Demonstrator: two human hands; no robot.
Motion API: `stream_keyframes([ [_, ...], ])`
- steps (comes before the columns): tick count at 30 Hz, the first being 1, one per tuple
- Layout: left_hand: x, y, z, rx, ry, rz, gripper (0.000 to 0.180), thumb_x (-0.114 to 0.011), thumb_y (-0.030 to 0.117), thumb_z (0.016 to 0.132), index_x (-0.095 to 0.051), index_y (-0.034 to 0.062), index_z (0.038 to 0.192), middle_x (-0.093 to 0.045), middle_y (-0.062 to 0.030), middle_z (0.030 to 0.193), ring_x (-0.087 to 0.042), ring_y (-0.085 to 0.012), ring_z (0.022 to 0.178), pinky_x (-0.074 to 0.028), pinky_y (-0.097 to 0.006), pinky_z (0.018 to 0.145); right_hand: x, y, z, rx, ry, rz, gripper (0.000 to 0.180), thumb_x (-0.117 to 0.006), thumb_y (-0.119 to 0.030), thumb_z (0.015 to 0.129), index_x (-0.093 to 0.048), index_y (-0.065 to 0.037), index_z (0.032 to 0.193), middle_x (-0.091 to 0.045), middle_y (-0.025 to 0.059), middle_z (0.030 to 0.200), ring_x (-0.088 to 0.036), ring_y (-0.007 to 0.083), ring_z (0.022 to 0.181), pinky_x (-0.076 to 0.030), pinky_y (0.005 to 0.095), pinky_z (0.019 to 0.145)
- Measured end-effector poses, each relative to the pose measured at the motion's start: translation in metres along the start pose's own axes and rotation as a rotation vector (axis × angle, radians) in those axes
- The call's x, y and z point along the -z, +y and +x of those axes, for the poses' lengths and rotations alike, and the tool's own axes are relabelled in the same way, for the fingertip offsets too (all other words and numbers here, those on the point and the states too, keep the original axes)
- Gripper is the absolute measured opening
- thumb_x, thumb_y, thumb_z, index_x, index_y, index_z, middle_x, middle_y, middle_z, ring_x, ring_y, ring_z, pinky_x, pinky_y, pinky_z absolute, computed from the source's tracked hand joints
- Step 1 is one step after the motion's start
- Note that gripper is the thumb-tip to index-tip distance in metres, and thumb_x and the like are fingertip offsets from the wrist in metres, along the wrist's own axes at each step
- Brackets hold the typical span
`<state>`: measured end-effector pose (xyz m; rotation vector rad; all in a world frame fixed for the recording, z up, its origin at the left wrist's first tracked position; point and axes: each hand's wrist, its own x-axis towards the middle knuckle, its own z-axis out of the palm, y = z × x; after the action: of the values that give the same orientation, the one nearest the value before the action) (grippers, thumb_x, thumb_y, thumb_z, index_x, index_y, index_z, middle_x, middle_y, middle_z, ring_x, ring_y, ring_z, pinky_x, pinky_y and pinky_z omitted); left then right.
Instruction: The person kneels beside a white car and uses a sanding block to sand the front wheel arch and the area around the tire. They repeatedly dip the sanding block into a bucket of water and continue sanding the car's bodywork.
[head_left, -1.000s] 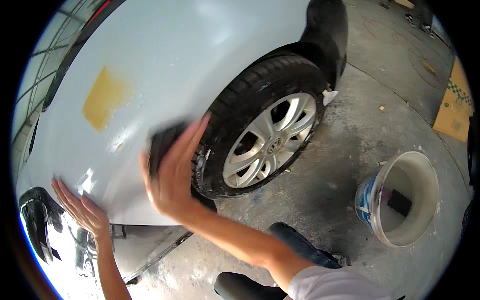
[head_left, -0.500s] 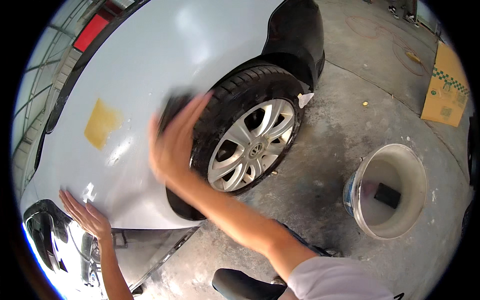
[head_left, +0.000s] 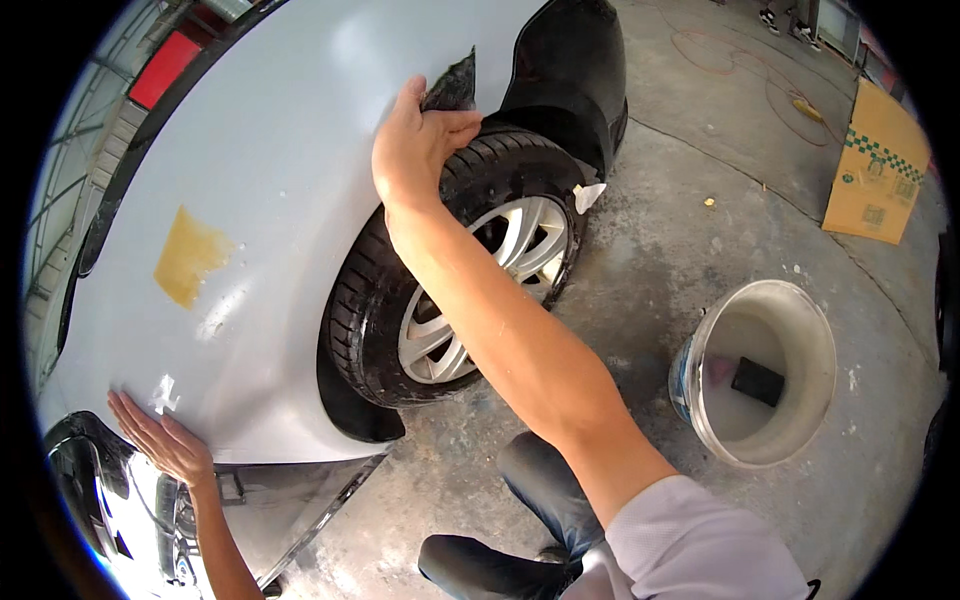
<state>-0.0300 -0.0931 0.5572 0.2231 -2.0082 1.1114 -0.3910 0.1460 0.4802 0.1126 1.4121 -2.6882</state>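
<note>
A pale silver-grey car fender [head_left: 290, 150] fills the left and middle, with a tan-yellow patch [head_left: 192, 257] on its side. My right hand [head_left: 418, 150] grips a dark, rough-edged scuff pad [head_left: 455, 85] against the panel above the wheel arch, fingers and thumb around its lower part. Below that arm are the black tire [head_left: 365, 315] and the silver alloy wheel [head_left: 520, 235], partly hidden by my forearm. At the lower left my left hand [head_left: 165, 440] rests flat on the panel just above the headlight [head_left: 95, 470], fingers stretched out and holding nothing.
On the concrete floor to the right stands a whitish bucket [head_left: 820, 400] with cloudy water and a dark block [head_left: 757, 382] in it. Farther back lie a cardboard sheet [head_left: 870, 170] and a thin reddish hose [head_left: 725, 60]. Another person's shoes [head_left: 800, 33] show at the far top right.
My right hand has swept up and to the right with the pad, from beside the tire to above the arch. The left hand stays at the same place on the panel.
</note>
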Motion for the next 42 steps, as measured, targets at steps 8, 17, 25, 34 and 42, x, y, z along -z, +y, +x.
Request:
stream_keyframes([
  [8,-0.011,0.009,0.001,0.009,0.007,-0.025,0.064,-0.025,0.043,0.11,-0.031,0.0014,0.159,-0.032,-0.0204,0.165,-0.029,-0.0391,0.153,-0.022,-0.054,0.126,-0.025,0.07,-0.085,0.305,-0.097,-0.274,0.103,-0.035,-0.056,0.107,0.021,0.019,0.15,0.019,0.0408,0.16,0.011,0.0461,0.156,-0.004,0.0511,0.128],
  [17,-0.006,0.008,0.001,-0.023,0.054,-0.016,0.058,-0.029,0.032,0.11,-0.035,-0.003,0.156,-0.037,-0.0236,0.161,-0.034,-0.0417,0.15,-0.026,-0.053,0.124,-0.038,0.067,-0.078,0.284,-0.006,-0.233,0.1,-0.037,-0.054,0.107,0.019,0.015,0.153,0.021,0.0331,0.164,0.008,0.0423,0.157,-0.005,0.0481,0.128],
  [25,-0.014,0.014,0.008,-0.058,0.079,-0.037,0.058,-0.029,0.033,0.111,-0.035,-0.0022,0.157,-0.036,-0.023,0.162,-0.034,-0.0408,0.15,-0.027,-0.052,0.125,0.001,0.265,-0.281,0.694,-0.596,-0.676,0.092,-0.06,-0.013,0.093,0.004,0.029,0.144,0.009,0.0565,0.149,-0.014,0.0707,0.142,-0.025,0.066,0.119],
  [34,-0.016,-0.004,0.0,-0.104,0.119,0.011,0.057,-0.031,0.033,0.109,-0.04,-0.0007,0.155,-0.041,-0.0215,0.159,-0.039,-0.0401,0.148,-0.031,-0.051,0.123,-0.044,0.142,-0.187,0.58,-0.233,-0.286,0.094,-0.05,-0.027,0.101,0.013,0.027,0.147,0.02,0.05,0.154,0.0,0.0651,0.147,-0.011,0.059,0.124],
  [42,-0.023,-0.004,-0.001,-0.135,0.137,0.025,0.061,-0.026,0.043,0.109,-0.04,0.0071,0.156,-0.043,-0.0178,0.158,-0.041,-0.0383,0.147,-0.034,-0.051,0.122,0.033,0.371,-0.356,0.495,-0.606,-0.608,0.106,-0.061,0.006,0.072,0.0,0.012,0.159,0.002,0.0431,0.162,-0.001,0.0541,0.154,-0.007,0.0634,0.126],
])
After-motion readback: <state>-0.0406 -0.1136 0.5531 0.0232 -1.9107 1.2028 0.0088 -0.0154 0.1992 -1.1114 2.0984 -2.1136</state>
